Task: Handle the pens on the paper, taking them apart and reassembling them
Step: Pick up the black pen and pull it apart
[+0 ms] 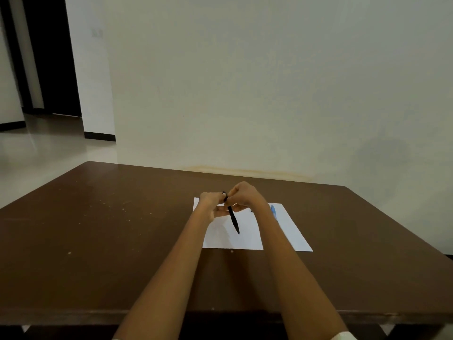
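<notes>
A black pen [234,220] is held above a white sheet of paper [291,231], its tip pointing down toward me. My left hand [212,204] and my right hand [242,196] both grip its upper end, fingers pinched together around the top. A blue pen [273,211] lies on the paper just right of my right wrist, partly hidden by my forearm. A small dark piece [251,211] lies on the paper beside my right hand; what it is cannot be told.
The paper lies on a brown table [98,229] with pale specks on its left half. A plain wall stands right behind the table's far edge. At the left, a tiled floor and a dark doorway [49,69].
</notes>
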The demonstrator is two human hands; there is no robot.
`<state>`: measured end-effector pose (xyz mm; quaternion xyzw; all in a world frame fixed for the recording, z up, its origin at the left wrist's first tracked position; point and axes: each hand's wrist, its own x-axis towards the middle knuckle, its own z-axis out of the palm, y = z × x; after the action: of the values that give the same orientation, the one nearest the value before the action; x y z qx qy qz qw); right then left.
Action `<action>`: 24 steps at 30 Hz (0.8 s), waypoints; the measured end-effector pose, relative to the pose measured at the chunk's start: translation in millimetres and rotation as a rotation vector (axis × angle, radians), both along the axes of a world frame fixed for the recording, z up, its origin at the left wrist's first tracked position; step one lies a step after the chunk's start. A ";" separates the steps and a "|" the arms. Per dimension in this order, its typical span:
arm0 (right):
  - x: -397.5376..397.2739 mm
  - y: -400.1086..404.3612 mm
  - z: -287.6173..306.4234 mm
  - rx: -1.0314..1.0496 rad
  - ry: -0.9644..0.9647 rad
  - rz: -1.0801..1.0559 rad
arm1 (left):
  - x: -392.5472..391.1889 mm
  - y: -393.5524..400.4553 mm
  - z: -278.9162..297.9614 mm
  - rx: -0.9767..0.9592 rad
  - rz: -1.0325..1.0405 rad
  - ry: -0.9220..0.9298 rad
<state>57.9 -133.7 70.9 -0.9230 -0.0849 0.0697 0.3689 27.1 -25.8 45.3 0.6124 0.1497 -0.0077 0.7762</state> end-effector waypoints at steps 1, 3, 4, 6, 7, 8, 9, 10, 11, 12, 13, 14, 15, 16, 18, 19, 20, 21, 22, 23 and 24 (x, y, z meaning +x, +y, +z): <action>1.4 -0.4 -2.2 0.009 0.010 -0.008 | 0.8 0.0 0.0 0.050 -0.001 -0.006; 2.4 -0.6 -7.6 0.017 0.026 -0.033 | 2.5 -0.9 -0.2 0.143 0.003 -0.015; 3.3 -0.1 -10.3 0.015 0.036 -0.051 | 3.1 -1.7 -0.7 0.179 0.007 -0.012; 4.6 1.7 -13.9 0.013 0.045 -0.073 | 4.4 -3.6 -2.7 0.226 0.021 0.001; 5.6 2.6 -15.9 0.014 0.044 -0.080 | 5.1 -4.2 -4.3 0.240 0.029 0.007; 7.6 3.3 -17.6 0.020 0.047 -0.093 | 6.1 -4.6 -5.9 0.249 0.034 0.013; 10.0 4.1 -19.1 0.029 0.043 -0.106 | 7.5 -4.3 -7.4 0.257 0.038 0.016; 11.0 4.5 -20.0 0.034 0.038 -0.118 | 9.2 -3.9 -8.4 0.263 0.042 0.018; 13.4 4.9 -21.4 0.027 0.035 -0.126 | 11.1 -3.5 -8.7 0.267 0.051 0.018; 14.9 5.2 -22.9 0.018 0.032 -0.134 | 12.5 -2.9 -8.5 0.271 0.067 0.017; 17.8 5.8 -25.2 -0.003 0.032 -0.137 | 13.5 -1.9 -8.2 0.274 0.085 0.015; 18.5 6.6 -26.9 -0.030 0.027 -0.134 | 14.6 -0.3 -8.2 0.272 0.104 0.009; 20.1 6.9 -29.2 -0.054 0.024 -0.139 | 15.5 1.3 -7.9 0.269 0.120 -0.005; 21.0 7.2 -31.6 -0.073 0.018 -0.143 | 16.4 3.8 -8.0 0.275 0.135 -0.028; 21.0 8.0 -34.8 -0.108 0.003 -0.141 | 18.6 9.3 -8.3 0.349 0.180 -0.079; 21.0 8.6 -35.9 -0.125 0.004 -0.142 | 20.3 12.4 -9.6 0.423 0.203 -0.094; 20.8 8.8 -36.5 -0.138 0.003 -0.143 | 21.1 15.4 -11.7 0.516 0.220 -0.102; 20.2 9.2 -36.8 -0.150 0.003 -0.144 | 20.8 18.5 -14.9 0.623 0.228 -0.096; 20.2 9.4 -37.1 -0.161 0.004 -0.142 | 19.7 21.3 -19.4 0.734 0.233 -0.085; 20.7 9.8 -37.4 -0.167 0.008 -0.142 | 18.9 24.6 -25.0 0.837 0.234 -0.075; 21.4 10.0 -37.6 -0.167 0.019 -0.141 | 18.3 27.7 -31.0 0.922 0.231 -0.068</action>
<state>79.3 -123.6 33.3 -0.9535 -0.0104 0.0591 0.2952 45.4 1.8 14.4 0.8722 0.1791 0.1659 0.4239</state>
